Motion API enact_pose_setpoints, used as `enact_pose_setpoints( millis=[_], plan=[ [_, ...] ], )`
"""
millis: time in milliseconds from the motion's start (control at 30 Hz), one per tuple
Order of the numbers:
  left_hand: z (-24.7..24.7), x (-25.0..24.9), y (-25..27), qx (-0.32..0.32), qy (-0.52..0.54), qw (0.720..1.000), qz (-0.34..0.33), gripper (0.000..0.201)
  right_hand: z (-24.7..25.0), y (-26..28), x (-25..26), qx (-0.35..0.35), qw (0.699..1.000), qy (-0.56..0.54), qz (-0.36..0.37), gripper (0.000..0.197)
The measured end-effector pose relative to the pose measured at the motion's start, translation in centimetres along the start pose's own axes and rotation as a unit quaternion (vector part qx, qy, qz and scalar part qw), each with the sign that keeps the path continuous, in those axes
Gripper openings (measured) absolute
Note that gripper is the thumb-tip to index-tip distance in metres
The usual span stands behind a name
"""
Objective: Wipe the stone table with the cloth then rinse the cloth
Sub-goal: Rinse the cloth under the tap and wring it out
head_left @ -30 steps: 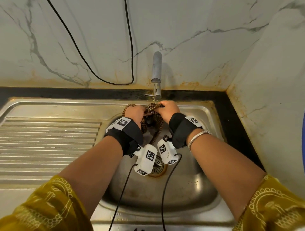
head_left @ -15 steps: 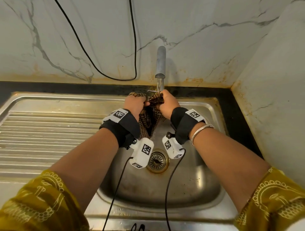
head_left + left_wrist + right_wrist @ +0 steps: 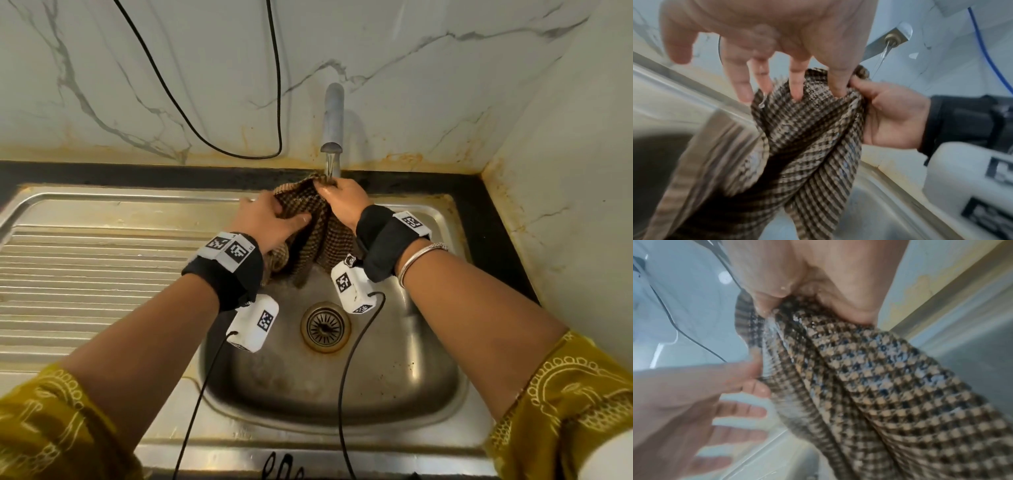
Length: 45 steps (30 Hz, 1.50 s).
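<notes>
A wet brown checked cloth (image 3: 320, 236) hangs over the steel sink (image 3: 404, 387), just under the running tap (image 3: 334, 120). My right hand (image 3: 337, 195) grips the cloth's top edge in a fist right below the water stream; the right wrist view shows its fingers (image 3: 777, 293) curled round the bunched cloth (image 3: 879, 386). My left hand (image 3: 284, 214) is beside it with fingers spread and straight. In the left wrist view its fingertips (image 3: 797, 91) touch the cloth (image 3: 807, 138) without closing, next to the right hand (image 3: 885, 110). The left hand (image 3: 735, 402) also shows open in the right wrist view.
The drain (image 3: 325, 327) lies below the cloth in the basin. A ribbed draining board (image 3: 85, 274) stretches to the left. A black cable (image 3: 205, 137) hangs on the marble wall behind; another wall (image 3: 565, 205) closes the right side past a black counter strip (image 3: 496, 240).
Both hands gripped the bunched cloth under the tap before. Now my left hand has let go and spread its fingers, and the cloth hangs looser from the right hand.
</notes>
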<state>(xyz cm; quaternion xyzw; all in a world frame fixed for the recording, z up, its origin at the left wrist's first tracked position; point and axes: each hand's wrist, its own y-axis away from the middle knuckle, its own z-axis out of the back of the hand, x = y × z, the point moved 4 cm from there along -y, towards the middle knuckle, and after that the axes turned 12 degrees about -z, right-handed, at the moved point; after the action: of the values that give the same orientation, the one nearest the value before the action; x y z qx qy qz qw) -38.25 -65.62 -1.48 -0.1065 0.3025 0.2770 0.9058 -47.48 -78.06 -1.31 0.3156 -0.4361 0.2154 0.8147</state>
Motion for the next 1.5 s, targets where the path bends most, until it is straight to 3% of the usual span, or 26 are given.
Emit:
enact_pose_setpoints(
  millis=[67, 167, 233, 333, 467, 567, 633, 700, 800, 867, 967, 1067, 1133, 1200, 1233, 1300, 1367, 1433, 1500],
  plan=[
    [-0.1, -1.2, 0.2, -0.038, 0.089, 0.994, -0.059, 0.066, -1.0, 0.2, 0.6, 0.046, 0.999, 0.027, 0.008, 0.024],
    [-0.7, -3.0, -0.4, 0.018, 0.107, 0.989, -0.103, 0.071, -2.3, 0.6, 1.0, 0.099, 0.988, 0.113, 0.025, 0.032],
    [-1.1, -3.2, -1.0, 0.039, 0.048, 0.993, -0.104, 0.063, -2.1, 0.4, 0.9, 0.086, 0.986, 0.136, 0.041, 0.035],
    [-1.1, -3.6, -1.6, 0.06, -0.02, 0.99, -0.126, 0.05, -0.8, 0.6, 0.5, 0.088, 0.987, 0.124, 0.043, 0.023],
    [-0.6, -3.3, -2.2, 0.086, -0.034, 0.99, -0.111, 0.008, 0.9, 0.6, -1.2, 0.12, 0.985, 0.124, 0.004, 0.014],
    [-1.0, -3.1, -1.9, 0.073, 0.05, 0.993, -0.077, 0.007, 1.6, 0.9, -2.6, 0.127, 0.985, 0.111, -0.024, 0.014],
    [-1.2, -2.9, -1.4, 0.057, 0.189, 0.98, -0.028, 0.007, 1.8, 0.9, -3.5, 0.098, 0.993, 0.044, -0.047, 0.007],
    [-1.2, -2.6, -1.2, 0.05, 0.28, 0.959, 0.007, 0.008, 1.8, 0.6, -4.1, 0.053, 0.996, -0.046, -0.06, 0.024],
    [-1.5, -3.0, -1.6, 0.114, 0.175, 0.978, -0.029, 0.027, 0.9, 0.2, -3.4, 0.006, 0.991, -0.126, -0.04, 0.027],
    [-1.8, -3.9, -1.6, 0.146, 0.092, 0.982, -0.075, 0.034, 0.0, 0.4, -2.0, -0.007, 0.996, -0.091, -0.013, 0.032],
    [-1.4, -3.7, -1.6, 0.097, 0.192, 0.974, -0.07, 0.015, -0.5, 0.3, -1.3, 0.013, 0.998, -0.05, -0.023, 0.043],
    [-0.7, -2.4, -1.5, 0.006, 0.348, 0.938, 0.004, 0.025, -0.4, 0.7, -2.2, 0.138, 0.982, -0.108, -0.069, 0.031],
    [-0.6, -2.3, -1.7, -0.016, 0.374, 0.927, 0.02, 0.031, -0.3, 0.8, -2.7, 0.148, 0.987, 0.046, -0.051, 0.029],
    [-0.5, -2.8, -1.8, -0.008, 0.339, 0.941, 0.006, 0.027, -0.4, 0.5, -3.3, 0.096, 0.973, 0.208, -0.037, 0.033],
    [-0.5, -3.0, -1.8, -0.006, 0.317, 0.949, -0.001, 0.025, -0.5, 0.4, -3.6, 0.082, 0.969, 0.232, -0.041, 0.034],
    [-0.4, -3.1, -1.9, -0.011, 0.297, 0.955, 0.004, 0.027, -0.7, 0.4, -4.2, 0.078, 0.976, 0.195, -0.05, 0.031],
    [-0.6, -2.7, -1.9, -0.005, 0.308, 0.951, 0.031, 0.043, -0.6, 0.5, -4.5, 0.066, 0.988, 0.123, -0.065, 0.023],
    [-1.0, -2.9, -1.7, 0.052, 0.253, 0.966, 0.03, 0.055, -0.5, 0.2, -4.5, 0.029, 0.99, 0.119, -0.073, 0.016],
    [-2.1, -3.2, -1.4, 0.147, 0.1, 0.984, -0.021, 0.039, -0.4, 0.0, -4.1, -0.009, 0.981, 0.176, -0.081, 0.012]
  ],
)
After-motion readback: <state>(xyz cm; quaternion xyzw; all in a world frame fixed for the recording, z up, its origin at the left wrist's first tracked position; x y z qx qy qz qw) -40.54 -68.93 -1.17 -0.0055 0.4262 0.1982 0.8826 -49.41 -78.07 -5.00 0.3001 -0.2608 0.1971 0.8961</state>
